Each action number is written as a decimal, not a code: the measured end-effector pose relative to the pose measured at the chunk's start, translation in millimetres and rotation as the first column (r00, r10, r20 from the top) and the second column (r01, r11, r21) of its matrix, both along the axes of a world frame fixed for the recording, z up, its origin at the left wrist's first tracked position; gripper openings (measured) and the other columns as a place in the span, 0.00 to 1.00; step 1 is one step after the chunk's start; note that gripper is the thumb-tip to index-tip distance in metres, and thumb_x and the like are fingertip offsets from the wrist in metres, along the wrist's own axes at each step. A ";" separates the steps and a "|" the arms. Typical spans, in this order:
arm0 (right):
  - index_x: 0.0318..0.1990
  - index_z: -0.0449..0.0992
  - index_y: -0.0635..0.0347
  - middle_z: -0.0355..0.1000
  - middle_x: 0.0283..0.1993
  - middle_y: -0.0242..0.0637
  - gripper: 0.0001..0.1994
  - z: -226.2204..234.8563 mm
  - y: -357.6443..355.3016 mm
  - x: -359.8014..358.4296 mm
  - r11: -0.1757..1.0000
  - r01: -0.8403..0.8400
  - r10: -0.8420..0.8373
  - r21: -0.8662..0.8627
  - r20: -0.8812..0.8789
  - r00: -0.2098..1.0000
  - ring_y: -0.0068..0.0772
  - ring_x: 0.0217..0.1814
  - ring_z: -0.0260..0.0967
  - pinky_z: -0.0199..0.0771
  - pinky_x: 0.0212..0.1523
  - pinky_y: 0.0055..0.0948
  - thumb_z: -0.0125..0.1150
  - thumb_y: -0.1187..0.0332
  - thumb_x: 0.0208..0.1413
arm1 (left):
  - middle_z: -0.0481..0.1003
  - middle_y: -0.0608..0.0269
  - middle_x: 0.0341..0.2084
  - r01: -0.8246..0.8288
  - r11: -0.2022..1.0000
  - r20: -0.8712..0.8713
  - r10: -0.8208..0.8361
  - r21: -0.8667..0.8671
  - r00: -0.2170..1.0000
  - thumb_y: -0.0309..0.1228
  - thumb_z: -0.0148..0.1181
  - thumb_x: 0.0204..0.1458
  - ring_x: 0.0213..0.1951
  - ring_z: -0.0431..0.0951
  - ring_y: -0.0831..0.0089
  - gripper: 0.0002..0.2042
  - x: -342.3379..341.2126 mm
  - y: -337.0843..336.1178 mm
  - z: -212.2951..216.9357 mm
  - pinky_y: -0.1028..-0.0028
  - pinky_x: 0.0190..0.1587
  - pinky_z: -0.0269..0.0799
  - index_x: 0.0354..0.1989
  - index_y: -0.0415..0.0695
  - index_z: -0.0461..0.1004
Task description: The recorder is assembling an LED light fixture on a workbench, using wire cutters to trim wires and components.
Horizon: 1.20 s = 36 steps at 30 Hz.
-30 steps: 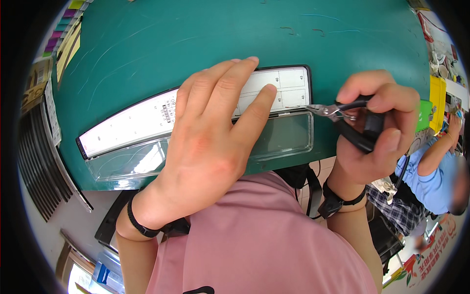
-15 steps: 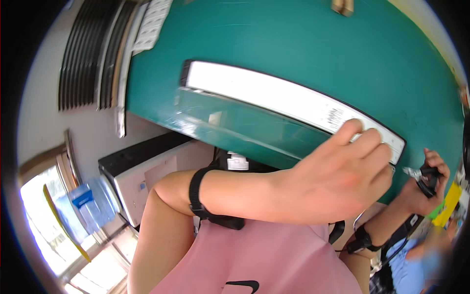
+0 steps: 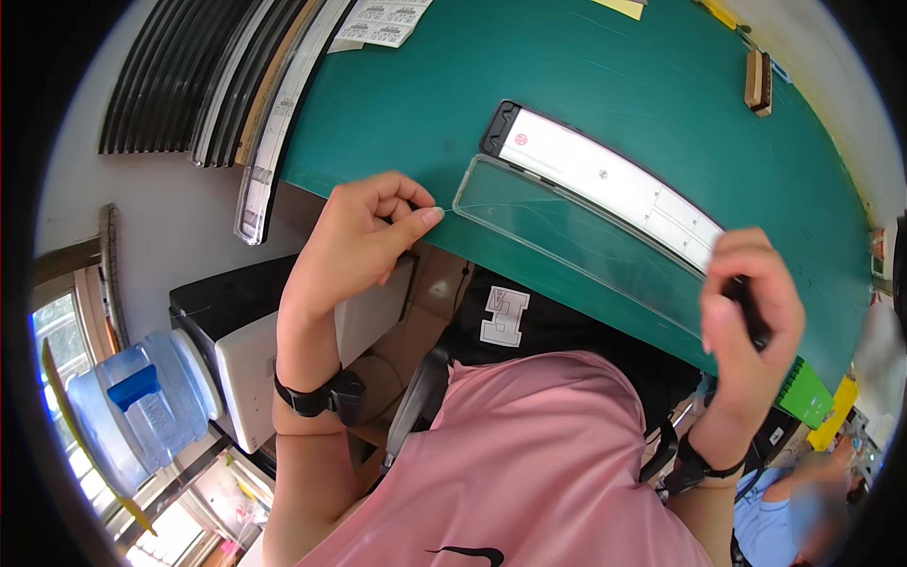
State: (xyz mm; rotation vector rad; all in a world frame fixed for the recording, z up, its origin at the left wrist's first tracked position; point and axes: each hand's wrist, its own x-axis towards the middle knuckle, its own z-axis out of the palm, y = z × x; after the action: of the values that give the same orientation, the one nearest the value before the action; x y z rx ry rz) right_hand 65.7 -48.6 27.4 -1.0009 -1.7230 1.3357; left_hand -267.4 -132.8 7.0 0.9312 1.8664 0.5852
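Observation:
A long, slim black case [image 3: 498, 129] lies on the green table with a white printed strip [image 3: 588, 172] in it. Its clear lid [image 3: 548, 253] is folded out on the near side, toward my body. My left hand [image 3: 364, 236] is beside the lid's left end, thumb and forefinger pinched on a fine clear strand [image 3: 460, 210] that runs toward the lid. Over the case's right end is my right hand [image 3: 756, 307], fingers curled around a black-handled cutting tool [image 3: 749, 312]. Its blades are hidden in this view.
The green table [image 3: 416, 104] curves around. Black-edged long cases [image 3: 189, 85] stack at left, beside label sheets [image 3: 383, 21]. A wooden block [image 3: 758, 83] is at far right, a green notepad [image 3: 805, 392] at the right edge. A person in blue [image 3: 770, 520] sits lower right.
My left hand has gone from the case's right end to the lid's left end and now pinches the strand. My right hand, still around the tool, has come up over the case's right end.

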 end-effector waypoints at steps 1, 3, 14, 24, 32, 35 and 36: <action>0.44 0.80 0.67 0.71 0.44 0.34 0.10 -5.0 3.4 -15.7 0.995 -0.057 0.056 0.080 0.023 0.998 0.16 0.30 0.61 0.56 0.30 0.18 0.68 0.78 0.53 | 0.74 0.69 0.23 0.003 1.000 0.017 -0.003 0.004 1.000 0.26 0.65 0.64 0.18 0.67 0.88 0.07 -2.8 -0.2 -6.1 0.81 0.21 0.58 0.41 0.33 0.79; 0.45 0.81 0.60 0.72 0.44 0.34 0.11 -4.9 4.1 -45.1 0.984 -0.158 0.139 0.086 0.196 0.971 0.18 0.28 0.63 0.62 0.29 0.22 0.70 0.75 0.55 | 0.73 0.73 0.22 0.128 0.981 0.001 -0.130 0.144 0.992 0.25 0.66 0.63 0.22 0.66 0.90 0.06 -9.2 -4.4 -16.5 0.82 0.24 0.57 0.37 0.34 0.79; 0.39 0.83 0.61 0.71 0.48 0.37 0.08 -20.7 15.2 -125.9 0.889 -0.400 0.296 0.221 0.390 0.872 0.34 0.35 0.71 0.72 0.35 0.32 0.74 0.78 0.51 | 0.74 0.75 0.24 0.118 0.976 0.443 -0.189 0.183 0.876 0.22 0.68 0.59 0.23 0.65 0.91 0.03 -22.7 9.5 5.2 0.83 0.25 0.56 0.37 0.34 0.80; 0.36 0.82 0.63 0.76 0.53 0.41 0.05 -41.5 31.5 -130.6 0.919 -0.193 -0.047 0.343 0.583 0.811 0.37 0.37 0.78 0.76 0.35 0.32 0.71 0.81 0.54 | 0.77 0.58 0.40 0.482 0.611 -0.606 -0.006 0.628 0.796 0.18 0.69 0.46 0.38 0.72 0.61 0.19 13.0 23.5 -61.2 0.66 0.37 0.70 0.50 0.37 0.84; 0.35 0.81 0.63 0.76 0.53 0.41 0.05 -43.7 34.4 -130.3 0.908 -0.206 -0.055 0.363 0.594 0.803 0.38 0.36 0.80 0.78 0.37 0.34 0.70 0.81 0.53 | 0.77 0.58 0.39 0.492 0.598 -0.621 0.011 0.633 0.784 0.17 0.67 0.45 0.37 0.72 0.62 0.19 14.0 25.7 -65.0 0.67 0.37 0.69 0.49 0.37 0.85; 0.34 0.81 0.63 0.76 0.53 0.40 0.05 -42.1 34.3 -132.5 0.898 -0.216 -0.063 0.382 0.600 0.798 0.37 0.34 0.78 0.77 0.35 0.33 0.70 0.81 0.53 | 0.77 0.58 0.39 0.496 0.595 -0.625 0.013 0.633 0.781 0.17 0.68 0.44 0.37 0.72 0.62 0.19 14.1 25.8 -65.3 0.67 0.37 0.69 0.49 0.37 0.85; 0.34 0.80 0.64 0.76 0.52 0.40 0.05 -38.6 34.4 -133.9 0.895 -0.232 -0.069 0.382 0.632 0.772 0.37 0.33 0.77 0.77 0.34 0.33 0.70 0.81 0.52 | 0.77 0.58 0.39 0.496 0.595 -0.626 0.015 0.632 0.779 0.17 0.68 0.44 0.37 0.71 0.62 0.20 14.3 25.7 -64.8 0.67 0.37 0.69 0.49 0.37 0.85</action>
State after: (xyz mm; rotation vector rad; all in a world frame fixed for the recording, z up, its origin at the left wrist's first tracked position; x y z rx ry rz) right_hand -68.1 -14.2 -11.2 -1.1842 -2.4614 0.5950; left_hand -253.1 -107.1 -57.8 2.1466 1.9160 1.0572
